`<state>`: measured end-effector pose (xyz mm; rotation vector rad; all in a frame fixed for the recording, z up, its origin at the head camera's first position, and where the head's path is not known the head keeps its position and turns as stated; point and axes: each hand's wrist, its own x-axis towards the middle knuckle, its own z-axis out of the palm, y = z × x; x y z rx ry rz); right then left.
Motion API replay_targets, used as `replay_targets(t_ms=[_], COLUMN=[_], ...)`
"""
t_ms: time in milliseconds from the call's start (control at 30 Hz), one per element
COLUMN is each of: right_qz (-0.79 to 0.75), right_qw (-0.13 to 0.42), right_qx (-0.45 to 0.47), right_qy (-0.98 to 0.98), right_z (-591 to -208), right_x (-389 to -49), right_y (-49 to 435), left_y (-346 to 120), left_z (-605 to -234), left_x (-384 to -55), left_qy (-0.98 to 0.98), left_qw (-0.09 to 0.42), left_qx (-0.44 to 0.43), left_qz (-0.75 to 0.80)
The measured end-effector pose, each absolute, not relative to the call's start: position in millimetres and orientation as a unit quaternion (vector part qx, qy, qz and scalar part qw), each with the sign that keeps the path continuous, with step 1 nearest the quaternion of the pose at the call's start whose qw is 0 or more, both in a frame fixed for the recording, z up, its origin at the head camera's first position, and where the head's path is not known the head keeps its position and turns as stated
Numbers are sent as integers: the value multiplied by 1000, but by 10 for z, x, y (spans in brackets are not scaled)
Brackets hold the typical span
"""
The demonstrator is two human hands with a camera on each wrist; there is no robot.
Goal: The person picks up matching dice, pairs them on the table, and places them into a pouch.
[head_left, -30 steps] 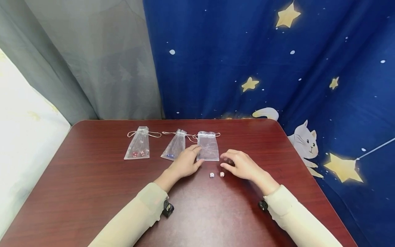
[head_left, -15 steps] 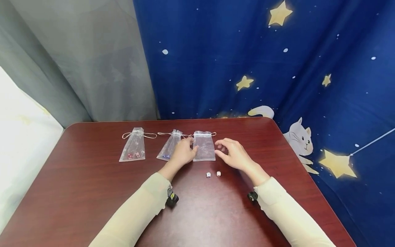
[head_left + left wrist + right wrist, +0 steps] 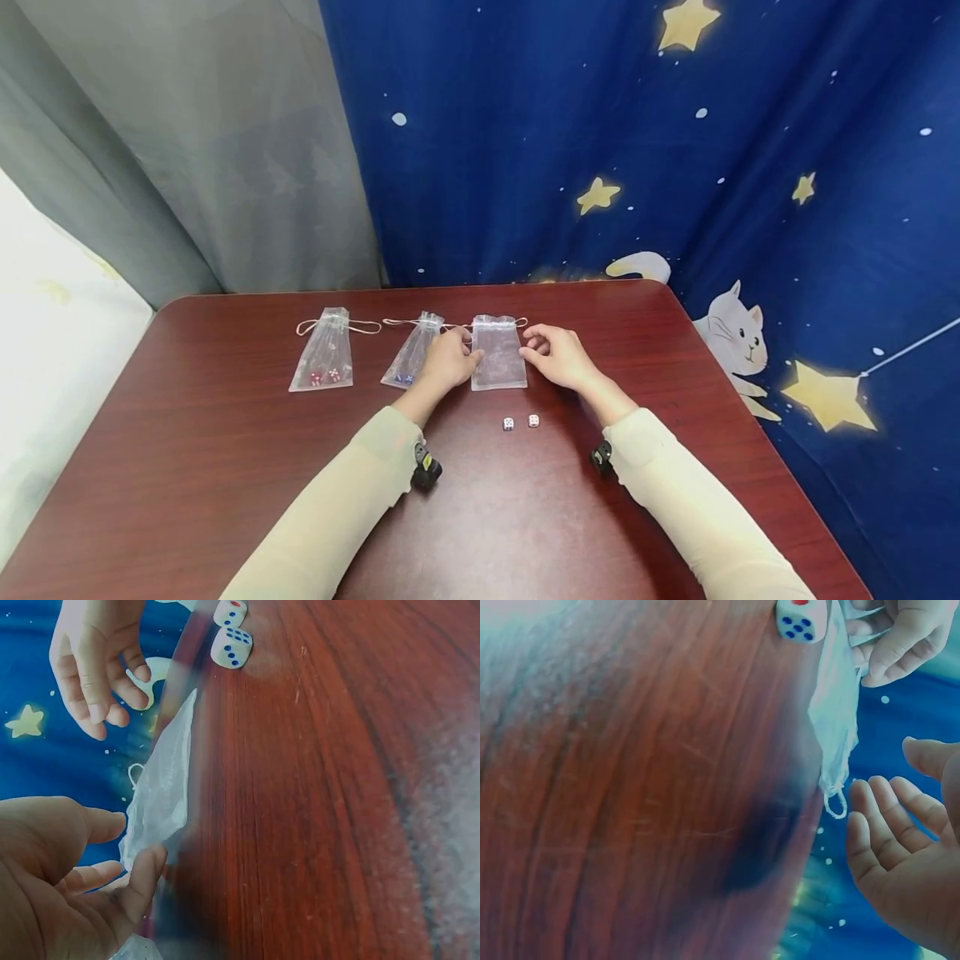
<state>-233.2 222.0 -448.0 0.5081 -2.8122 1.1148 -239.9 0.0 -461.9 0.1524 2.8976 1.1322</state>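
A flat, sheer white drawstring pouch (image 3: 498, 360) lies on the table between the two hands. My left hand (image 3: 447, 360) is at its left edge; in the left wrist view a gap shows between thumb and fingers, with the pouch (image 3: 161, 787) right at the fingertips. Beyond the pouch's upper right edge, beside its cord loop, my right hand (image 3: 558, 355) hovers with relaxed, bent fingers that hold nothing. Two white dice (image 3: 508, 423) sit side by side just in front of the pouch. The left hand partly covers a second pouch (image 3: 414, 354) with blue dice inside.
Farther left lies a third sheer pouch (image 3: 322, 354) holding red dice, its white cords (image 3: 365, 327) spread sideways. The dark red wooden table (image 3: 225, 467) ends at a rounded back edge, with a blue star-patterned curtain (image 3: 480, 167) and a grey one behind it.
My left hand has drawn back from over the pouch's lower left corner to higher along its left edge. The right hand has risen toward the pouch's upper right. Pouches and dice stay put.
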Motion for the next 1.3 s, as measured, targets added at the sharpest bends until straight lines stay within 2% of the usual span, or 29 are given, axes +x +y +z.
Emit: replay_targets(t_ms=[200, 533, 1067, 1300], right_qz=[371, 372, 369, 376], right_qw=[24, 67, 91, 94], right_qx=[146, 131, 124, 126], right_qy=[-917, -917, -916, -913], right_z=[-4520, -4478, -4504, -4525], right_x=[-2352, -2359, -2343, -2316], right_y=[2237, 2289, 2348, 2375], left_y=[20, 86, 179, 164], left_z=[-4622, -4668, -4682, -4765], left_x=[-2434, -2449, -2480, -2416], left_qy=[934, 934, 945, 943], left_qw=[-5, -49, 1, -21], left_qx=[38, 7, 6, 46], left_qz=[354, 352, 326, 328])
